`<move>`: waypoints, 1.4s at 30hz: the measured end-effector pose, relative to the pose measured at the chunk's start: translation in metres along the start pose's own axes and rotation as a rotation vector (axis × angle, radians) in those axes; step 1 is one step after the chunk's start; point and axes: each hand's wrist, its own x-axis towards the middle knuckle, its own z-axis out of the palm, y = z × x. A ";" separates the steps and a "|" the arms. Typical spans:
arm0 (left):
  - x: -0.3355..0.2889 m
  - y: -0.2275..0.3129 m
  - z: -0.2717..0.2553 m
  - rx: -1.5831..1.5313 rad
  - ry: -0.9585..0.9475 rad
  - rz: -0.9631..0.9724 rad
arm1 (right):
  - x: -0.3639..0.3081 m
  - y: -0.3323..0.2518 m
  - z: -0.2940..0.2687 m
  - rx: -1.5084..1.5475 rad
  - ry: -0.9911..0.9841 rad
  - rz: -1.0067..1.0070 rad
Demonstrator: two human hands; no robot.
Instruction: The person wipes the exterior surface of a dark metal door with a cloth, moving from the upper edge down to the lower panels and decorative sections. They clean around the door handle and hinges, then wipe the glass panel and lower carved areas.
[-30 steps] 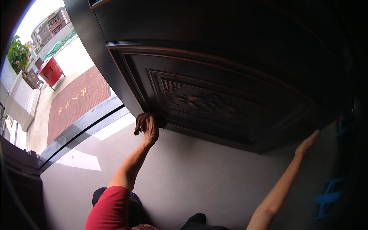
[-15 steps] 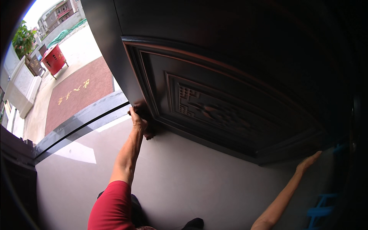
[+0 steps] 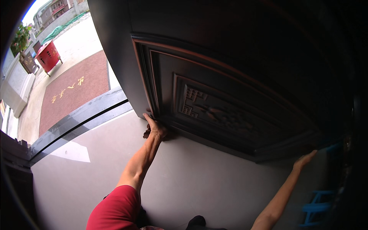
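Observation:
A dark carved wooden door (image 3: 161,88) with raised panel mouldings slants across the upper right. Low on it, by the corner of the moulding, my left hand (image 3: 156,129) bears on the surface with the thumb pointing up. A crumpled dark brown piece, like a cloth (image 3: 147,132), pokes out beside this hand; most of it is hidden under the palm. Far to the right, my right hand (image 3: 306,159) lies with stretched fingers against the door's lower right part. Its fingertips are dim and seem to hold nothing.
Pale grey floor (image 3: 103,176) spreads below the door. On the left, a threshold (image 3: 80,122) leads out to a reddish-brown doormat (image 3: 74,90) and a red metal bin (image 3: 49,55) on legs. A blue stool-like frame (image 3: 316,207) stands at the lower right.
My left hand has slid right along the lower part of the door, away from its edge, taking the brown piece along. My right hand stays near the same spot; the whole view has shifted slightly.

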 end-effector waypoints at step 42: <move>-0.154 -0.155 0.187 2.115 -1.053 1.234 | -0.169 0.180 0.067 0.947 0.201 1.075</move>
